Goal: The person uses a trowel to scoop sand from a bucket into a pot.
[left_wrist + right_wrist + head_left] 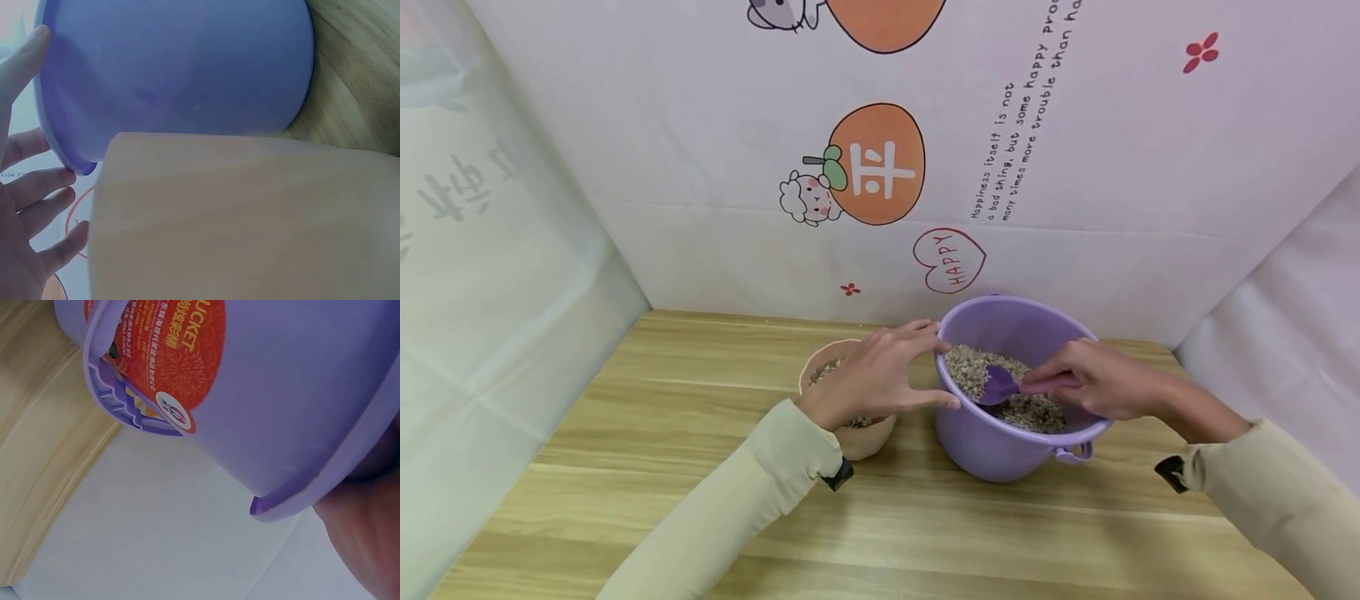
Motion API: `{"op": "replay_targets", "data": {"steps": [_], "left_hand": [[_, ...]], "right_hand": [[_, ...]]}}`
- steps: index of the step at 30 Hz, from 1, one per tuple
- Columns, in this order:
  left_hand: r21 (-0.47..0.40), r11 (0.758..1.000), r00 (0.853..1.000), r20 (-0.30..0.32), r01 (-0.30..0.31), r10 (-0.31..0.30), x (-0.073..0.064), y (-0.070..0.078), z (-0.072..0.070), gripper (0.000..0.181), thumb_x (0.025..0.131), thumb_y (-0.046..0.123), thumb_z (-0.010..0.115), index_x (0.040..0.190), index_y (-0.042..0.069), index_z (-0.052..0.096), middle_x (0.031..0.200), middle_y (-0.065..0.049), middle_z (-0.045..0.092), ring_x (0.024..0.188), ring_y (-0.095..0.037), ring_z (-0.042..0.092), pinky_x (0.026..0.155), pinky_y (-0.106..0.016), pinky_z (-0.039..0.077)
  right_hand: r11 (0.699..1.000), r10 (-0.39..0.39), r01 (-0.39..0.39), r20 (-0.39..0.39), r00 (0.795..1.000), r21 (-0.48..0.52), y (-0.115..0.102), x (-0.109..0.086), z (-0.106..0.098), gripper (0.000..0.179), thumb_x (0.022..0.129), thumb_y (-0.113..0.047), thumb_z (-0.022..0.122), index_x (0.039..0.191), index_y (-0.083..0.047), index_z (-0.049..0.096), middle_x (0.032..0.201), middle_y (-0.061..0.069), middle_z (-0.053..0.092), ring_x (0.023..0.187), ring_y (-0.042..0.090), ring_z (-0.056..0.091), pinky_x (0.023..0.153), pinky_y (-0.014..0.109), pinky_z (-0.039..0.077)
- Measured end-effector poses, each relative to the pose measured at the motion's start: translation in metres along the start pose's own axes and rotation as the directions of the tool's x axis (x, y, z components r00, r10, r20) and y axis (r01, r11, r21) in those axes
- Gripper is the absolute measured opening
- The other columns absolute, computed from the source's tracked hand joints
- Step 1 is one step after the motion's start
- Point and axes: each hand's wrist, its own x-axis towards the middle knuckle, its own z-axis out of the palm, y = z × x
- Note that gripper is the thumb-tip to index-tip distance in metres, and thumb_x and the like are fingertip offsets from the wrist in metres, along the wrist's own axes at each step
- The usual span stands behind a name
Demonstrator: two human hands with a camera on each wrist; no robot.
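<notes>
Sheeting [1112, 150], white and printed with oranges and lettering, stands behind a pale wood-grained desk [925, 533]. On the desk is the biggest object within reach, a purple bucket [977, 446]; whether it leans at all, I cannot tell. Just beside it, with a strip of desk between, sits a smaller peach-coloured pot [872, 439], partly hidden beneath the left wrist.

The bucket seems the likeliest source of trouble: it is steadied at one side only, so a hard dig inside could slide or tip it, perhaps against its neighbour. The pot could be nudged too, since the left arm passes right over it. A hasty, overfull lift might catch the bucket's lip and shed its load over the desk (loose bits like these would probably scatter wide).

Left grip [891, 367] is spread, thumb well apart from the fingers, with tips touching the bucket's rim on the pot's side. Right grip [1101, 379] reaches over the opposite edge, fingers curled round the handle of a purple scoop [1000, 385]. The scoop's bowl lies inside the bucket, among pale and dark granules [1037, 414]; similar ones show in the pot.
</notes>
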Motion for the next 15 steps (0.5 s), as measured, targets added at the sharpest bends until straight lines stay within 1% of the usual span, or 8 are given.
{"op": "replay_targets", "data": {"steps": [3, 7, 12, 15], "left_hand": [[0.002, 1.000, 1.000, 0.000, -0.011, 0.011, 0.0004, -0.0002, -0.0001, 0.071, 0.080, 0.069, 0.070, 0.129, 0.018, 0.065, 0.150, -0.008, 0.048, 0.130, -0.028, 0.053, 0.105, -0.048, 0.044], [0.003, 1.000, 1.000, 0.000, -0.017, 0.017, 0.0012, 0.0001, -0.0007, 0.070, 0.080, 0.068, 0.070, 0.129, 0.018, 0.065, 0.150, -0.009, 0.049, 0.132, -0.027, 0.051, 0.106, -0.048, 0.043], [0.000, 1.000, 1.000, -0.001, -0.014, 0.014, 0.0012, -0.0001, -0.0008, 0.070, 0.079, 0.066, 0.072, 0.130, 0.018, 0.065, 0.150, -0.010, 0.048, 0.132, -0.028, 0.051, 0.106, -0.048, 0.043], [0.004, 1.000, 1.000, 0.000, -0.017, 0.017, 0.0012, -0.0002, -0.0006, 0.071, 0.079, 0.067, 0.071, 0.129, 0.018, 0.065, 0.149, -0.009, 0.049, 0.130, -0.028, 0.053, 0.105, -0.046, 0.045]], "right_hand": [[1.000, 0.017, -0.017, -0.002, 1.000, 0.006, -0.0008, -0.0011, -0.0002, 0.040, 0.082, 0.017, 0.059, 0.119, 0.008, 0.067, 0.115, 0.014, 0.071, 0.105, 0.028, 0.070, 0.072, 0.026, 0.059], [0.999, 0.035, -0.035, -0.003, 0.999, 0.026, -0.0010, -0.0029, -0.0001, 0.041, 0.082, 0.018, 0.057, 0.120, 0.009, 0.066, 0.117, 0.016, 0.070, 0.105, 0.031, 0.069, 0.059, 0.026, 0.057], [0.999, 0.022, -0.022, -0.016, 1.000, 0.032, 0.0013, -0.0037, 0.0004, 0.042, 0.081, 0.019, 0.057, 0.121, 0.009, 0.066, 0.117, 0.015, 0.071, 0.102, 0.029, 0.070, 0.057, 0.025, 0.055], [0.999, 0.003, -0.002, -0.027, 1.000, 0.034, 0.0038, -0.0036, 0.0010, 0.042, 0.080, 0.019, 0.058, 0.120, 0.008, 0.067, 0.116, 0.014, 0.071, 0.103, 0.028, 0.070, 0.062, 0.026, 0.057]]}}
